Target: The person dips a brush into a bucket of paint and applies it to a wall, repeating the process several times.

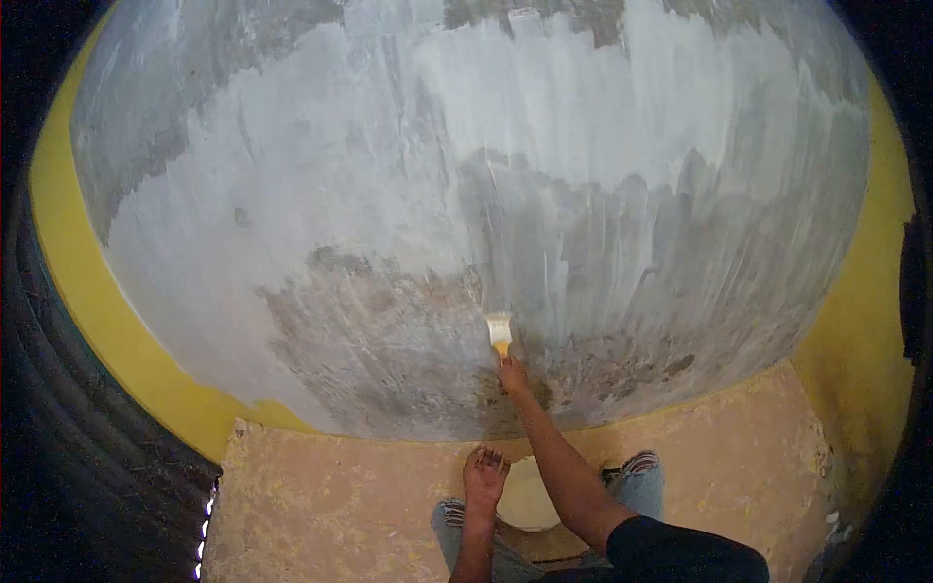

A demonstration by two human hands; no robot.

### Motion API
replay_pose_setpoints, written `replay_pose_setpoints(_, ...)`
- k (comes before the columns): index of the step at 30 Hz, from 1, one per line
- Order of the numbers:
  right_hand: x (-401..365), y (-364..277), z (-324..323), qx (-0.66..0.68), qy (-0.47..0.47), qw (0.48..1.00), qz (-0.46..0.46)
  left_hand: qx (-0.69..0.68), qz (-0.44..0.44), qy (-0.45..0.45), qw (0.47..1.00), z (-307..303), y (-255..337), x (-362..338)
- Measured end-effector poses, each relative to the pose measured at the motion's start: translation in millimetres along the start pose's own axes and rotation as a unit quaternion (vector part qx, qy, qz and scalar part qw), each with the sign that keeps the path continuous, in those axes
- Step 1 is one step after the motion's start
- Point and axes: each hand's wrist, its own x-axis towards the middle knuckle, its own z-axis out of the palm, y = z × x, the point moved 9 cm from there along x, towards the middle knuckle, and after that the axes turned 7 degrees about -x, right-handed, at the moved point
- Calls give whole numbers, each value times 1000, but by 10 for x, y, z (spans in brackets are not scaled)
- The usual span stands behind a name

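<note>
My right hand [512,374] is stretched forward and grips the handle of a paintbrush [500,331], whose pale bristles press against the lower part of a grey wall [389,194] partly covered in white paint. My left hand [484,473] hangs lower, fingers loosely spread, holding nothing, just left of a white paint container [528,500] that sits between my knees in torn jeans.
Yellow painted borders [87,282] flank the grey wall on both sides. A tan, patchy floor [330,496] runs below the wall. A dark corrugated surface [87,466] stands at the far left.
</note>
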Motion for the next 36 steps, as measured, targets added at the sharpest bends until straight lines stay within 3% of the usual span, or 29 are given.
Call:
replay_pose_setpoints(2,-174,-261,-292,37,-16,999,-25,6,9,-12,1000,-8,59,-31)
replay_pose_setpoints(3,-386,-422,-418,158,-53,976,139,4,8,-14,1000,-20,81,-24)
replay_pose_setpoints(4,-684,-737,-431,272,-88,912,296,1,6,-18,1000,-20,102,-6)
replay_pose_setpoints(5,-504,-606,-339,270,-86,913,293,0,5,-21,1000,-16,109,14)
replay_pose_setpoints(6,-121,-351,-149,253,-77,942,209,-9,3,-16,1000,-41,105,23)
replay_pose_setpoints(7,-65,-676,-281,232,-69,962,125,-17,1,-8,1000,-79,92,8)
replay_pose_setpoints(8,-132,-731,-582,230,-70,963,126,-20,-1,-7,1000,-99,74,11)
replay_pose_setpoints(9,-97,-1695,-759,385,-84,904,165,-32,-9,-6,999,-86,48,22)
replay_pose_setpoints(10,307,-1683,-624,407,-82,892,178,-44,-17,-4,999,-71,31,19)
replay_pose_setpoints(11,312,-2495,-1165,280,-100,938,177,-45,-17,-2,999,-42,11,1)
replay_pose_setpoints(12,1181,-2270,-781,111,-154,977,-100,-42,-11,-5,999,19,-11,-37)
replay_pose_setpoints(13,751,-3118,-1252,322,-151,917,179,-39,-5,-7,999,55,-14,-56)
replay_pose_setpoints(14,882,-3534,-1340,409,-191,886,104,-42,-5,-3,999,39,-16,-10)
replay_pose_setpoints(15,905,-3867,-1526,350,-164,916,105,-43,-10,-13,999,8,-29,52)
replay_pose_setpoints(16,900,-4140,-1660,375,-145,912,76,-44,-15,-21,999,-35,-44,60)
replay_pose_setpoints(20,467,-4544,-1873,390,-138,909,50,-54,8,-18,998,-13,11,25)
replay_pose_setpoints(24,216,-4026,-1778,314,-118,941,36,-49,-3,-35,998,-20,77,32)
replay_pose_setpoints(26,435,-3169,-1415,315,-117,942,6,-43,2,-27,999,-46,107,43)
replay_pose_setpoints(28,427,-2098,-1149,144,-24,989,10,-26,13,20,999,-136,127,71)
replay_pose_setpoints(30,207,-1050,-841,91,37,994,36,-15,3,26,1000,-217,108,106)
replay_pose_setpoints(32,18,-148,-514,43,37,995,83,-2,2,27,1000,-194,90,166)
replay_pose_setpoints(34,-294,372,-212,214,-34,962,164,19,14,68,997,-232,120,66)
replay_pose_setpoints(36,-634,877,-67,224,-91,937,253,19,5,48,999,-252,120,50)
